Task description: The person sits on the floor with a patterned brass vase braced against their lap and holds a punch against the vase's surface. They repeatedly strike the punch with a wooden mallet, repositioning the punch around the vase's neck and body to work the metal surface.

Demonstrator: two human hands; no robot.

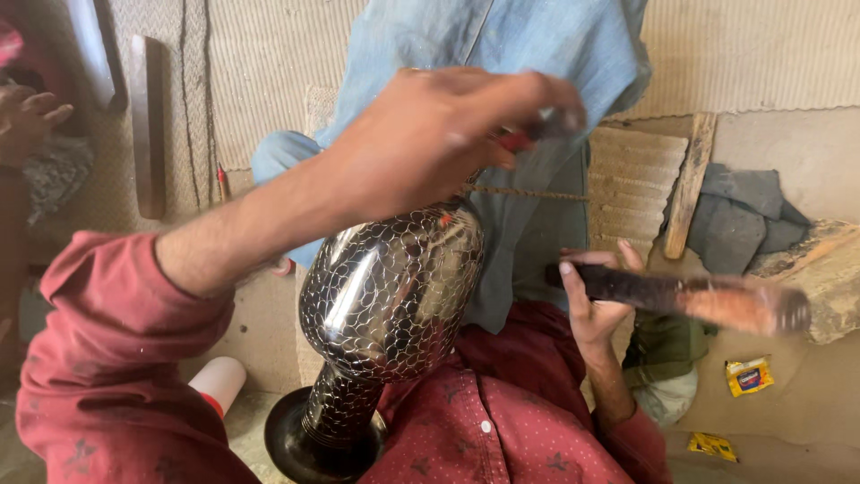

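At 9 o'clock, another person's hand (31, 116) rests idle by a wooden slat (148, 125). The left hand (430, 134) is clenched on a small red-handled tool (528, 134) above the vase's upper end, apparently to steady the point. The black vase (385, 314), scored with a scale pattern, lies tilted in the lap at 6 o'clock, its foot toward 7. The right hand (591, 300) grasps a dark mallet (690, 300) at 3 o'clock. Open floor lies beyond; cloth (743, 215) and wood block (829, 269) crowd 2 o'clock.

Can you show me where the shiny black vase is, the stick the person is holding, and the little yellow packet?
shiny black vase (390, 296): head view, on its round patterned belly.
stick (681, 298): head view, on its middle, past the right hand (591, 300).
little yellow packet (749, 375): head view, on its front face.
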